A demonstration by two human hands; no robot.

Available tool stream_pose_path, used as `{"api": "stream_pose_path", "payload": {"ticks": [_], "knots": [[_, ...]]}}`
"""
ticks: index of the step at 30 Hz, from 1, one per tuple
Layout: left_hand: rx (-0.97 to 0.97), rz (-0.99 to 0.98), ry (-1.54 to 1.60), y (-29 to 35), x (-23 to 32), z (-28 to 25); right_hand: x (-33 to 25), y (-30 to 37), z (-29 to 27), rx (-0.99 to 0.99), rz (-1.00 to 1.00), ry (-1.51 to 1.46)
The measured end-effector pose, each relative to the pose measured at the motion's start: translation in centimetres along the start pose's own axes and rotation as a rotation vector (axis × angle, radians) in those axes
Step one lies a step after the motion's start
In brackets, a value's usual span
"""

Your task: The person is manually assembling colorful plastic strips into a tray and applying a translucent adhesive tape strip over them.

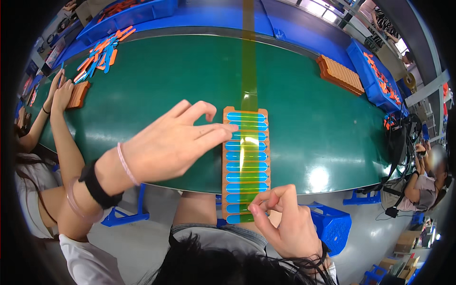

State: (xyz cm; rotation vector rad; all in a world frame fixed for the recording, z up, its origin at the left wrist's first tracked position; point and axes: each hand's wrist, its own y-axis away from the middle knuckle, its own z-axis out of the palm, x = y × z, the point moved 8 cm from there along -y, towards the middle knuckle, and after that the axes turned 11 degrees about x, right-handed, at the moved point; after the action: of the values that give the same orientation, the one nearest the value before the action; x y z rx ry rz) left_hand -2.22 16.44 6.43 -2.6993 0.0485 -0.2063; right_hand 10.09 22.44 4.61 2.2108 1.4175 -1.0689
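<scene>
An orange-brown ridged tray (pixel 225 166) lies lengthwise before me at the table's near edge, with several blue rounded strips (pixel 232 156) set crosswise in its grooves. Over them runs a see-through yellow tape (pixel 249 71), coming from the far side and down the tray's length. My left hand (pixel 161 142) reaches in from the left, fingers apart; a fingertip meets the tray's upper left part beside the tape. At the tray's near end my right hand (pixel 292 223) is closed, thumb and forefinger pinched at the tape's lower right edge. The exact grip is partly hidden.
Loose blue and orange strips (pixel 102 54) lie at the far left, near a co-worker's hands (pixel 61 92) and another tray (pixel 78 95). Stacked trays (pixel 339 75) and a blue bin (pixel 375 78) stand at the far right. A blue stool (pixel 332 228) is below the green table (pixel 180 66).
</scene>
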Motion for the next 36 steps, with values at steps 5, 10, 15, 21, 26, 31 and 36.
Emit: {"api": "stream_pose_path", "payload": {"ticks": [5,10,15,21,26,31,36], "knots": [[-0.061,0.100,-0.086,-0.2,-0.6,1.1,0.2,0.0,0.1,-0.036,-0.038,-0.011],[-0.198,-0.170,0.256,-1.0,-2.6,1.3,0.4,-0.2,-0.2,-0.048,0.023,-0.107],[-0.041,-0.365,0.633,-3.2,-7.6,2.4,0.2,-0.3,0.0,-0.034,0.014,-0.135],[0.400,-1.097,1.147,-3.8,-14.0,5.5,-0.3,-0.4,0.5,-0.096,0.056,-0.112],[0.070,-0.741,0.603,-2.5,-9.1,4.0,0.0,-0.4,0.3,-0.081,0.062,-0.085],[-0.040,-0.703,0.445,-0.5,-5.8,4.4,0.1,-0.3,0.1,-0.029,0.044,-0.040],[0.002,-0.692,0.425,-0.6,-5.3,4.6,0.3,-0.2,0.2,-0.020,0.018,-0.009]]}}
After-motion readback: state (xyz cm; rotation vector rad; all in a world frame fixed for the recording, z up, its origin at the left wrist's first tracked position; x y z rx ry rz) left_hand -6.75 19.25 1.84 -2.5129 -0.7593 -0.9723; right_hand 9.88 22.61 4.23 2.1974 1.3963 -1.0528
